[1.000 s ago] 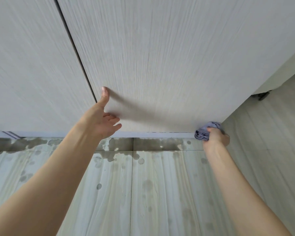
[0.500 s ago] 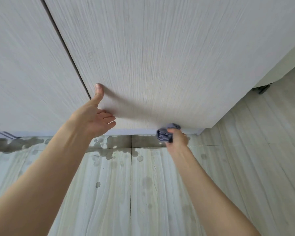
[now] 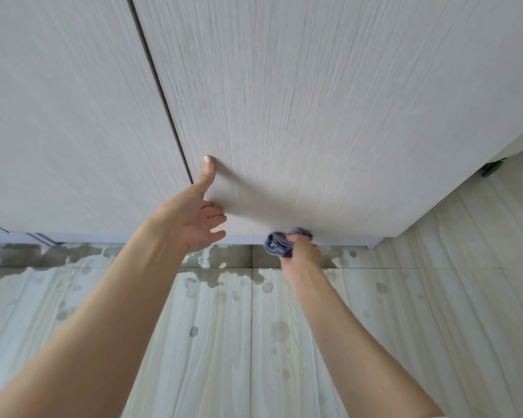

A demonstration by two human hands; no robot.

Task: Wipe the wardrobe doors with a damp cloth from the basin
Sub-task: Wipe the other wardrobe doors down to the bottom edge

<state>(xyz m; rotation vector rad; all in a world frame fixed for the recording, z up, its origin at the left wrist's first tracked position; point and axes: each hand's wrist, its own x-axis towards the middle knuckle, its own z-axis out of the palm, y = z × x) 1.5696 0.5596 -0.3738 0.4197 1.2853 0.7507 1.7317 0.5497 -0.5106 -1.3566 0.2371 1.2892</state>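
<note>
Gripping the bunched cloth [image 3: 280, 243] at the door's [image 3: 314, 116] bottom edge, right hand [image 3: 301, 251] sat at 4 o'clock of the loosely open left hand [image 3: 194, 221], unwiped panel toward 12.

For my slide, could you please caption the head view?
Right hand rubs a bunched grey cloth along the wardrobe door bottom edge; left hand braces the door above the wet floor.

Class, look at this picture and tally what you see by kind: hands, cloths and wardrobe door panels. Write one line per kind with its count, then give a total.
Hands: 2, left hand, right hand
Cloths: 1, blue-grey cloth
Wardrobe door panels: 2, left panel, right panel
Total: 5
</note>
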